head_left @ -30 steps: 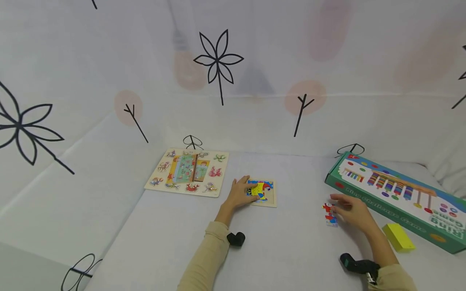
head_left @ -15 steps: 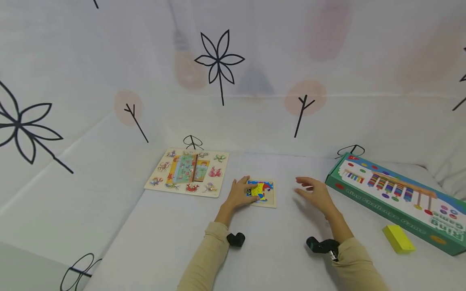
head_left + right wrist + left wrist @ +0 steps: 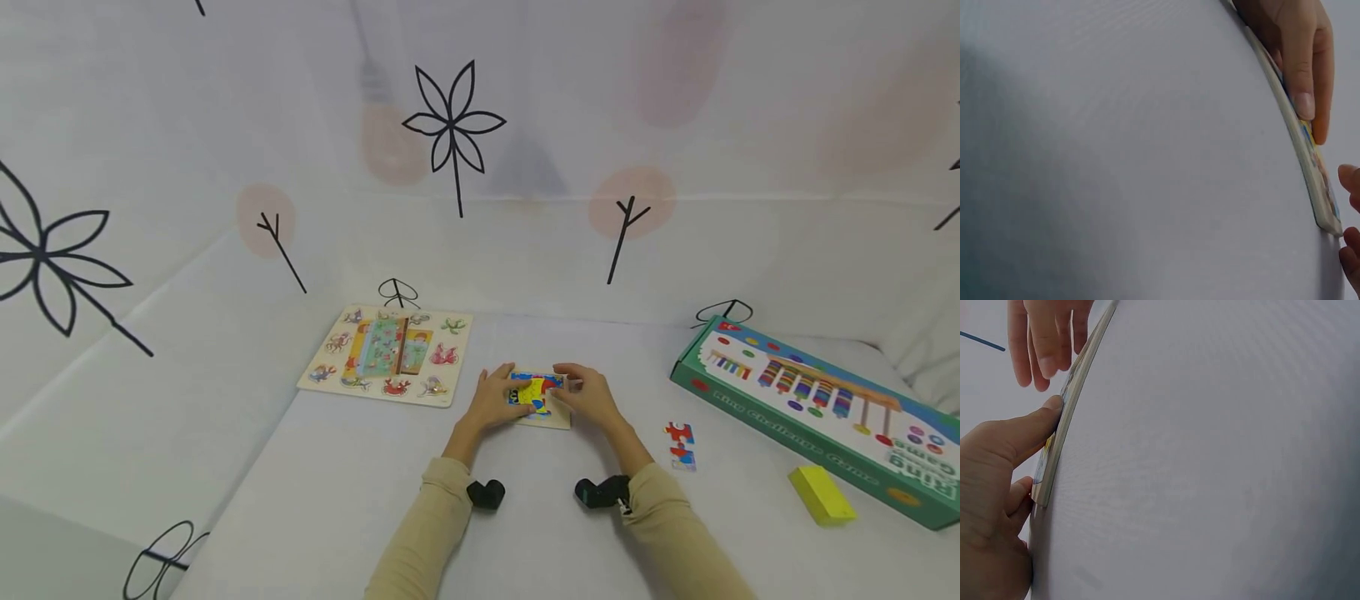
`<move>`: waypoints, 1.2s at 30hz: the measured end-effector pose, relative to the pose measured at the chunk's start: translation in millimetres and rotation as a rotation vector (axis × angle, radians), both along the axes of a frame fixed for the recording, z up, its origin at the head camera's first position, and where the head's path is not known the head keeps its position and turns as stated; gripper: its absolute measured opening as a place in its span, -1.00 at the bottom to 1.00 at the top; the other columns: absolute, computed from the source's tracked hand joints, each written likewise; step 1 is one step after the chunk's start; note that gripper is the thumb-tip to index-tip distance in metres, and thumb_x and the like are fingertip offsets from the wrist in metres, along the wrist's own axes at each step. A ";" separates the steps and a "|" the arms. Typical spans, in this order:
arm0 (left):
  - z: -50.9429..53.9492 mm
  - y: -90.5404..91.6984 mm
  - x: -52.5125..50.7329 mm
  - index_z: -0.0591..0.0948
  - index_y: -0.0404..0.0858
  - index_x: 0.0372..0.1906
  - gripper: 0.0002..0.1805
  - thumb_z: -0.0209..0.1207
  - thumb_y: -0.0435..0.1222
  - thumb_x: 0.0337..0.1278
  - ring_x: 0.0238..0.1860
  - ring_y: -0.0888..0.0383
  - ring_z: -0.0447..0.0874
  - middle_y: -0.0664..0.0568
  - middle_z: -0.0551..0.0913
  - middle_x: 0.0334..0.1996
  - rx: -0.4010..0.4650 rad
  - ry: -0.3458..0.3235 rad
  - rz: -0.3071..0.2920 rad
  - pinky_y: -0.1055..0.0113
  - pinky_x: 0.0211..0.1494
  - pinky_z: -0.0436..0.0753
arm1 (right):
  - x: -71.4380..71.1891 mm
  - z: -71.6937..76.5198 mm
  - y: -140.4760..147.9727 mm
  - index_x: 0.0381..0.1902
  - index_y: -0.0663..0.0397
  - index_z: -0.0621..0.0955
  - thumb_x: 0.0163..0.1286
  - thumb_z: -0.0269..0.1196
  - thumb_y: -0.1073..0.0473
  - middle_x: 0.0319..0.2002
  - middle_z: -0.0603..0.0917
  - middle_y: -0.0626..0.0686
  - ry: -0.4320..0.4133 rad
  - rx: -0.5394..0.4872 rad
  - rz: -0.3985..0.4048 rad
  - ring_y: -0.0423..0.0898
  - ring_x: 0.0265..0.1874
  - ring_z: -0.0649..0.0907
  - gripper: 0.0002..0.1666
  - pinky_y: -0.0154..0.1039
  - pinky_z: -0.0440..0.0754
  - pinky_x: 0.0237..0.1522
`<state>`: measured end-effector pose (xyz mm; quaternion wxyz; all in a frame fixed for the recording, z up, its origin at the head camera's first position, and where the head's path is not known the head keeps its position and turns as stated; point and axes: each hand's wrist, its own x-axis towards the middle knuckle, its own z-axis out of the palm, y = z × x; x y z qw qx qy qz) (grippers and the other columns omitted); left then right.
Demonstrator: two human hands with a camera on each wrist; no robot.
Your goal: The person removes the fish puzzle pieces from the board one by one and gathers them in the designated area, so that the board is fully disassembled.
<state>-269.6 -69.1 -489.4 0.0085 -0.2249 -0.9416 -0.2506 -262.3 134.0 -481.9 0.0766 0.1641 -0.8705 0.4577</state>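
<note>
A small wooden jigsaw board with a blue, yellow and red picture lies on the white table between both hands. My left hand rests over its left side, thumb and index finger pressing on the picture, with another finger at the left edge in the left wrist view. At the right side is my right hand, fingers bent lightly and thumb apart in the right wrist view; no piece shows in it. Two loose puzzle pieces, a red one and a blue-red one, lie farther right.
A larger wooden puzzle board with sea animals, bearing colourful flat items, lies at the back left. Along the right stands a long green game box. A yellow block sits in front of it. A printed cloth hangs behind.
My right hand has moved left from the loose pieces to the right side of the jigsaw board. Those pieces are now uncovered. The left hand has stayed in place.
</note>
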 end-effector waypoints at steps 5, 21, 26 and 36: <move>-0.6 -0.1 0.6 0.59 -0.18 0.14 -0.42 0.30 -0.02 0.00 0.38 -0.07 0.21 -0.20 0.35 0.31 0.001 -0.005 -0.001 -0.19 0.40 0.03 | -3.5 -7.4 -4.2 0.02 0.40 0.57 0.11 0.34 0.35 -0.07 0.64 0.31 0.012 0.088 0.003 0.10 -0.28 0.55 -0.53 -0.10 0.54 -0.24; -3.2 -1.1 1.4 0.59 -0.19 0.13 -0.42 0.30 -0.01 0.00 0.37 -0.08 0.22 -0.22 0.36 0.30 0.003 0.015 -0.011 -0.21 0.37 0.06 | -10.4 -4.9 -4.8 -0.07 0.36 0.63 0.12 0.40 0.20 -0.11 0.68 0.26 0.047 0.227 -0.005 0.13 -0.17 0.57 -0.55 0.04 0.51 -0.09; -2.1 -0.2 1.8 0.59 -0.19 0.14 -0.42 0.30 -0.01 0.00 0.37 -0.07 0.22 -0.20 0.36 0.30 0.003 0.014 -0.011 -0.20 0.38 0.06 | -12.9 -2.7 -3.0 -0.02 0.35 0.61 0.14 0.38 0.20 -0.05 0.66 0.26 0.029 0.290 0.018 0.17 -0.09 0.58 -0.53 0.07 0.50 0.00; -2.1 -0.1 -0.4 0.60 -0.19 0.12 -0.43 0.31 -0.02 -0.01 0.37 -0.07 0.23 -0.21 0.37 0.30 0.014 0.013 -0.008 -0.20 0.38 0.05 | -14.7 4.1 -5.7 0.00 0.34 0.61 0.21 0.31 0.25 -0.09 0.68 0.25 0.089 0.487 0.100 0.19 -0.09 0.60 -0.60 0.07 0.51 0.04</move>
